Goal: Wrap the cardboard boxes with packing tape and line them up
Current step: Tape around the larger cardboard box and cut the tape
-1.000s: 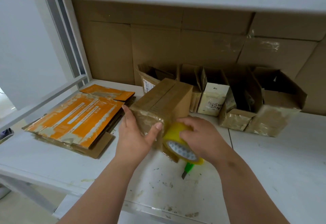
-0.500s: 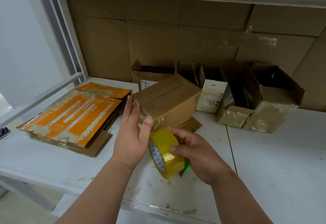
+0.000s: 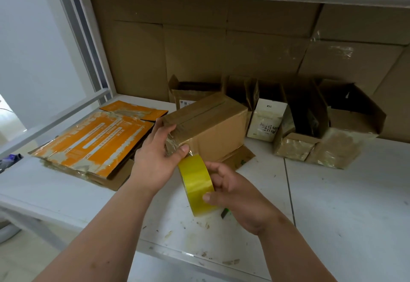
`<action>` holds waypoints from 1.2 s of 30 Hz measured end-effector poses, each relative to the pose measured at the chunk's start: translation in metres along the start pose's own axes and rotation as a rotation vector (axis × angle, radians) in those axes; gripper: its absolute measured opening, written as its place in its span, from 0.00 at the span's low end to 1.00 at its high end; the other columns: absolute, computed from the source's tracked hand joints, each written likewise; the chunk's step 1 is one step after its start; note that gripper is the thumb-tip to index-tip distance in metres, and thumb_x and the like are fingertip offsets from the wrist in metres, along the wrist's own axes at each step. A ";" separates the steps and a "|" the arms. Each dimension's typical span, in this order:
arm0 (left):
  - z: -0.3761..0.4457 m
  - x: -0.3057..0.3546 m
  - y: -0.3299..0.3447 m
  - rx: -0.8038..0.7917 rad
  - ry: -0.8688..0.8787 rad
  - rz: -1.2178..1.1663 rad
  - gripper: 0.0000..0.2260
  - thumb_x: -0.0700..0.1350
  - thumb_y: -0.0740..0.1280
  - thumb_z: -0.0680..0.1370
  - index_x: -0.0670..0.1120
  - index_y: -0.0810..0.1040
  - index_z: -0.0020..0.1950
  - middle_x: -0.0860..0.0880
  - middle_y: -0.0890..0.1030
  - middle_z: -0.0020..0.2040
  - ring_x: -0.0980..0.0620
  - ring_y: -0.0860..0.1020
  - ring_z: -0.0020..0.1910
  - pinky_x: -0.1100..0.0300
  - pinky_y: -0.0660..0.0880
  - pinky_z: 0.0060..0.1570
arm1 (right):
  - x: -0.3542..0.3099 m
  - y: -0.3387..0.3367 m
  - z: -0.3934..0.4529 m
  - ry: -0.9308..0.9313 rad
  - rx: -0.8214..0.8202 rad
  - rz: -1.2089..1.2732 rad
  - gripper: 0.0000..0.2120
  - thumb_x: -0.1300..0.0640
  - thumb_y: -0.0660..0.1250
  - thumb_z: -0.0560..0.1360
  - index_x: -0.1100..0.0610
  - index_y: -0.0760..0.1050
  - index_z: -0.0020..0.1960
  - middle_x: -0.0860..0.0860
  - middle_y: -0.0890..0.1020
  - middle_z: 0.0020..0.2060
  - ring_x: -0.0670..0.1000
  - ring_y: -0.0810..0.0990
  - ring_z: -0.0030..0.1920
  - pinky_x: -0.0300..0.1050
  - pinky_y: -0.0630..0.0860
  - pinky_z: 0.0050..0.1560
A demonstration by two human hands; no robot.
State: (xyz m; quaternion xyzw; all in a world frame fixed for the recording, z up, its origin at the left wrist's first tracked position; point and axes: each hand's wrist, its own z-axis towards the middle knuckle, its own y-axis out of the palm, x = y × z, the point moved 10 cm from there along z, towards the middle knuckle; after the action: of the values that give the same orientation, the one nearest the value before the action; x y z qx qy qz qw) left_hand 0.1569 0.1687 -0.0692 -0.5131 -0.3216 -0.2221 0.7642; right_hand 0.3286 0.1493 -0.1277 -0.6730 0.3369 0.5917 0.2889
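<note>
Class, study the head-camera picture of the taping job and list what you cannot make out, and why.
Head view only:
- Green-tipped tool on the white table: mostly hidden behind the right hand and yellow roll of packing tape.
- Brown cardboard box: near end covered by the left hand.
- Print on the small white box: too small to read.
- Dark insides of the open boxes: in shadow.

Both hands (image 3: pixel 158 157) forward, fingers curled

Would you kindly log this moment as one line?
left hand: grips cardboard box end | right hand: holds yellow tape roll | step: taping box
</note>
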 end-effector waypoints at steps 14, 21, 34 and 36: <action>-0.020 0.007 0.006 0.009 -0.279 -0.263 0.31 0.56 0.68 0.79 0.62 0.58 0.78 0.52 0.75 0.48 0.57 0.74 0.47 0.63 0.69 0.48 | 0.003 -0.007 -0.009 0.048 -0.015 -0.165 0.25 0.55 0.69 0.78 0.44 0.66 0.71 0.46 0.85 0.54 0.49 0.84 0.54 0.42 0.76 0.45; -0.033 0.012 0.018 -0.058 -0.372 -0.446 0.39 0.39 0.69 0.78 0.67 0.52 0.78 0.46 0.73 0.43 0.52 0.74 0.42 0.64 0.72 0.43 | 0.007 -0.069 -0.015 0.088 0.149 -0.580 0.21 0.66 0.64 0.76 0.43 0.76 0.59 0.38 0.77 0.56 0.39 0.76 0.59 0.31 0.71 0.60; -0.054 -0.003 0.024 0.144 -0.476 -0.582 0.09 0.45 0.75 0.74 0.46 0.79 0.50 0.47 0.81 0.44 0.52 0.77 0.41 0.60 0.73 0.41 | -0.001 -0.090 -0.009 0.059 0.276 -1.223 0.05 0.50 0.61 0.80 0.44 0.65 0.48 0.44 0.75 0.43 0.49 0.72 0.50 0.47 0.62 0.53; -0.056 -0.005 0.027 0.127 -0.494 -0.596 0.06 0.46 0.74 0.75 0.47 0.81 0.48 0.46 0.82 0.45 0.51 0.77 0.42 0.59 0.73 0.42 | -0.019 -0.092 -0.010 -0.011 0.320 -1.064 0.05 0.51 0.61 0.81 0.45 0.64 0.50 0.45 0.74 0.37 0.48 0.74 0.40 0.45 0.66 0.45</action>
State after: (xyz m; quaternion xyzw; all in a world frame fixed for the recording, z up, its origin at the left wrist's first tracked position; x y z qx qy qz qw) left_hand 0.1861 0.1272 -0.1048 -0.3869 -0.6438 -0.2840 0.5960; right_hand 0.4064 0.1988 -0.1085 -0.6949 0.0349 0.3090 0.6483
